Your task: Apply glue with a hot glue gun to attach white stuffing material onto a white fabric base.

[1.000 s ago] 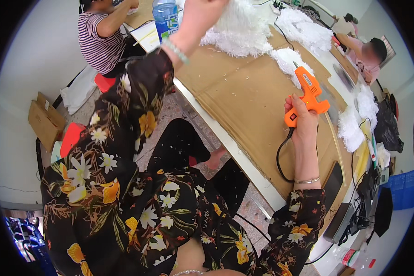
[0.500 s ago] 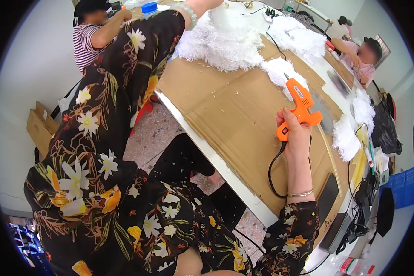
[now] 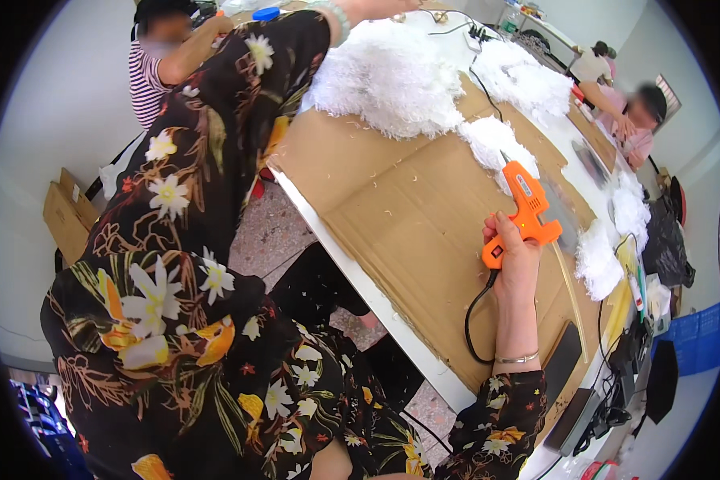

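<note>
Above the right half of the brown cardboard sheet (image 3: 392, 240), R hand (image 3: 510, 254) is closed round the handle of an orange glue gun (image 3: 523, 206), thumb on its near side, nozzle aimed at the sheet's far edge. Black cord (image 3: 470, 324) leaves the handle's lower end & loops over the sheet. Thin pale rod (image 3: 570, 296) runs from the gun's rear toward the sheet's near R corner, approx. alongside a dark flat slab (image 3: 558, 352) there. Silver bangle (image 3: 518, 358) on R wrist.

L hand (image 3: 376, 8) is past the sheet's far L side, partly cut off by the upper edge; can't tell if it holds anything. Bead bracelet (image 3: 338, 22) on L wrist. Hands well apart.

Big white fluffy pile (image 3: 388, 80) sits at the sheet's far end, nr L hand; smaller white clump (image 3: 488, 142) to its R, just by the nozzle. Small pale scraps lie on the sheet. White table (image 3: 360, 288) shows along the sheet's near L edge.

Beyond the sheet's far L corner: co-worker in stripes (image 3: 146, 92), nr a blue cap (image 3: 266, 14). Off its far R: co-worker in pink (image 3: 637, 140). R of sheet: black plastic bag (image 3: 666, 248), blue crate (image 3: 696, 340).
</note>
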A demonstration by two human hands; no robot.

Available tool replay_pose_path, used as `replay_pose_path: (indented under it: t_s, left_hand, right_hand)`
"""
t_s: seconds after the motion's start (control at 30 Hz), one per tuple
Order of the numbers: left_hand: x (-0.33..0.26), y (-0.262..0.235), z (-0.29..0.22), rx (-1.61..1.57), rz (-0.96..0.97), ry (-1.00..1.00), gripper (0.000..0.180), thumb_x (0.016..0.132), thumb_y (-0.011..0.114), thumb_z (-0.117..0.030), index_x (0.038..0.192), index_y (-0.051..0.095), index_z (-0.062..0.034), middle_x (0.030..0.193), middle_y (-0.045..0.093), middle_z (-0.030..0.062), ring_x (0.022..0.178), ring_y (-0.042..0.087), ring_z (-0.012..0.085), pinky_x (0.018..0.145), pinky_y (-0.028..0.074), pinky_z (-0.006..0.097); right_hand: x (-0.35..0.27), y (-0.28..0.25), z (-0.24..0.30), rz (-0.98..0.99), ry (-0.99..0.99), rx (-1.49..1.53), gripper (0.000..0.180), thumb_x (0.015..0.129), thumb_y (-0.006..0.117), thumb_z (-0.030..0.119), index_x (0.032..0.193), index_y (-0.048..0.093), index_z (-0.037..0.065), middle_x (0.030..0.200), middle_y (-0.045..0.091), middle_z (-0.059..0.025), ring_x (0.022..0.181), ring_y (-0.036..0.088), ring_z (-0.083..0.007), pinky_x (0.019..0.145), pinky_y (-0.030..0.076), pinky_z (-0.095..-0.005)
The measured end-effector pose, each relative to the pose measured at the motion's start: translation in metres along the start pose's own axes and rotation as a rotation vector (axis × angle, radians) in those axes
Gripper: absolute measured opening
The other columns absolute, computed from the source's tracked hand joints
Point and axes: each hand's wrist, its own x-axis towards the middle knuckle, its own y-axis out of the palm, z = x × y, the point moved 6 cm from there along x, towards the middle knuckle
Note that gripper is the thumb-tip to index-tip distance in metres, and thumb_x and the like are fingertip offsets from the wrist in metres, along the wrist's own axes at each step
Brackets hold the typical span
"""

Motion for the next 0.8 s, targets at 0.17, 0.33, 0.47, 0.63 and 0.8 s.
replay_pose_path:
  t_s: [0.17, 0.33, 0.47, 0.63, 0.8]
  left_hand:
    - [-0.044, -0.014, -0.004, -0.005, 0.025, -0.019, 0.022, 0.073, 0.058, -0.005, 0.095, 0.057, -0.0064, 0.080, 0.063, 0.0102, 0.076, 0.060, 0.0279, 0.067, 0.048, 0.038]
    - [-0.068, 0.004, -0.010, 0.159, -0.175, 0.009, 0.013, 0.074, 0.057, -0.009, 0.087, 0.057, -0.0075, 0.082, 0.062, 0.0103, 0.082, 0.059, 0.0300, 0.071, 0.047, 0.041]
    - [-0.055, 0.008, 0.003, 0.116, -0.120, -0.099, 0.010, 0.078, 0.055, -0.014, 0.086, 0.058, -0.0085, 0.078, 0.062, 0.0113, 0.078, 0.059, 0.0319, 0.069, 0.047, 0.041]
    - [-0.040, -0.013, 0.003, -0.161, -0.248, -0.184, 0.023, 0.078, 0.054, -0.013, 0.100, 0.059, -0.0107, 0.081, 0.063, 0.0152, 0.077, 0.060, 0.0349, 0.068, 0.048, 0.043]
    - [-0.045, 0.014, -0.022, -0.160, 0.028, -0.176, 0.042, 0.070, 0.054, -0.012, 0.111, 0.057, -0.0102, 0.080, 0.062, 0.0208, 0.077, 0.060, 0.0369, 0.070, 0.047, 0.045]
  right_hand:
    - [-0.002, 0.003, -0.001, 0.007, 0.021, -0.045, 0.016, 0.083, 0.063, 0.011, 0.092, 0.057, -0.001, 0.079, 0.063, -0.0084, 0.067, 0.060, -0.0134, 0.058, 0.048, -0.0246]
    - [-0.004, 0.005, -0.002, 0.031, 0.026, -0.075, 0.016, 0.083, 0.063, 0.011, 0.092, 0.056, -0.001, 0.079, 0.063, -0.0084, 0.066, 0.060, -0.0136, 0.059, 0.049, -0.0249]
    - [-0.008, 0.002, -0.003, 0.027, 0.015, -0.049, 0.018, 0.083, 0.064, 0.012, 0.092, 0.056, -0.001, 0.078, 0.063, -0.0083, 0.066, 0.059, -0.0134, 0.059, 0.049, -0.0247]
    - [-0.008, 0.002, -0.001, 0.043, 0.027, -0.068, 0.018, 0.082, 0.064, 0.012, 0.092, 0.057, -0.001, 0.078, 0.063, -0.0084, 0.066, 0.059, -0.0136, 0.061, 0.049, -0.0255]
    - [-0.009, 0.001, 0.002, 0.030, 0.033, -0.063, 0.018, 0.082, 0.064, 0.012, 0.092, 0.057, -0.001, 0.079, 0.062, -0.0081, 0.067, 0.059, -0.0137, 0.063, 0.049, -0.0260]
